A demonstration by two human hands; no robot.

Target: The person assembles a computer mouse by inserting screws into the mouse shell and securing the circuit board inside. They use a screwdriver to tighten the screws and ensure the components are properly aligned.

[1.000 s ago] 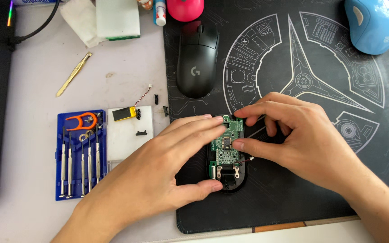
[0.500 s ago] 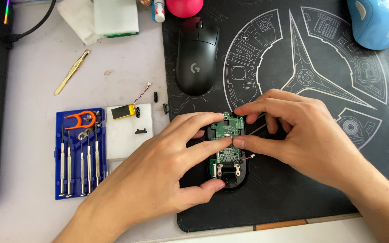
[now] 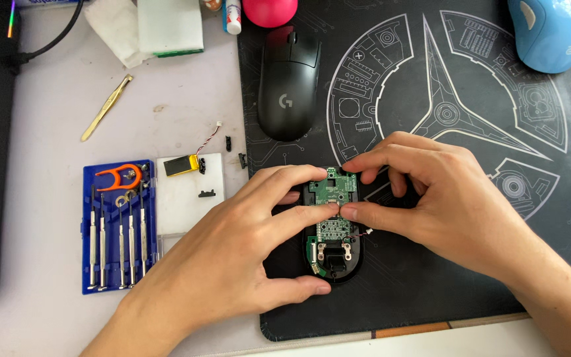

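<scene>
**Both hands on an opened mouse's circuit board**

The left hand lies across the opened mouse base, fingers stretched out rather than closed: its fingertips rest on the green circuit board, and the thumb presses against the lower left edge of the base. The right hand comes in from the other side, its thumb and forefinger pinched on the board's right edge, the thumb tip meeting the left forefinger at mid-board. The board sits inside the black base, which lies on the dark patterned desk mat near its front edge.

Just above the hands, a whole black mouse rests on the mat; a blue mouse sits at the far right corner. Left of the mat, on the white table, stands a blue tray of small screwdrivers, and beside it a white pad carrying a small yellow battery with a thin wire. Farther back lie brass tweezers.
</scene>
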